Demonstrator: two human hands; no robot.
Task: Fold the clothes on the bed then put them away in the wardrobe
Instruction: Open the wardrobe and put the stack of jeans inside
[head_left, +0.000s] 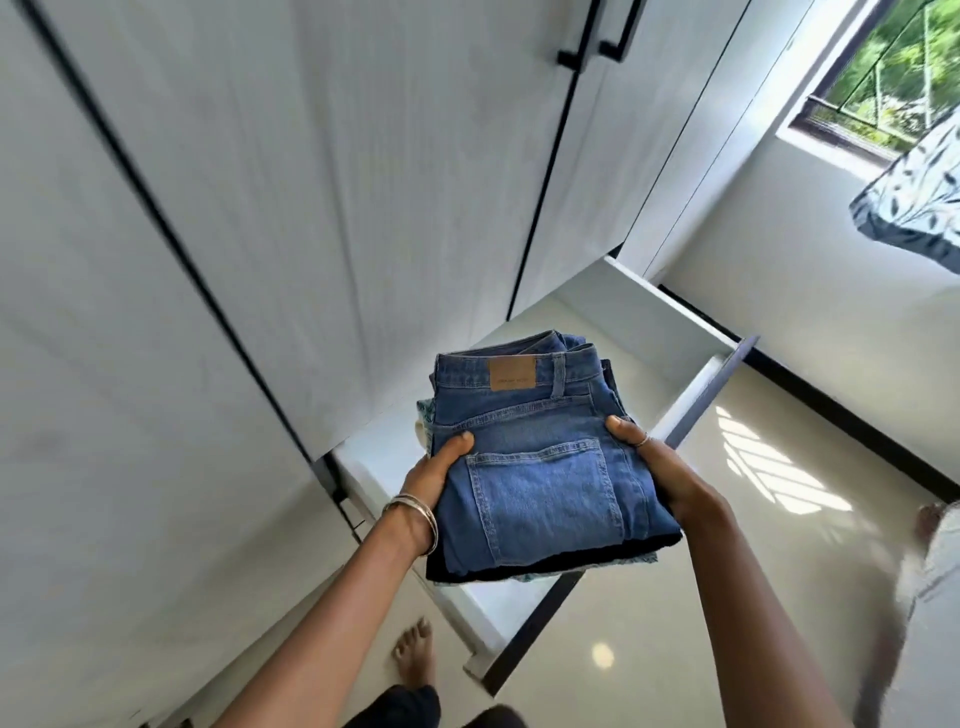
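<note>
— Where did the single head-worn view look from?
— From above, facing forward and steeply down, close over the open white wardrobe drawer (670, 306) at centre frame.
— And the edges?
— White wardrobe doors (291, 182) filled the upper left; a dark-framed window (883, 78) sat upper right.

Folded jeans (540, 467) atop clothes stack, above open drawer (691, 332), wardrobe (260, 208) behind.

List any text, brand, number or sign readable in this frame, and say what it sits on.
Brown patch on the waistband of the folded jeans: a line of small print, too blurred to read.
Nothing else carries text: none shows on the wardrobe doors, the open drawer, or the leaf-print cloth.
</note>
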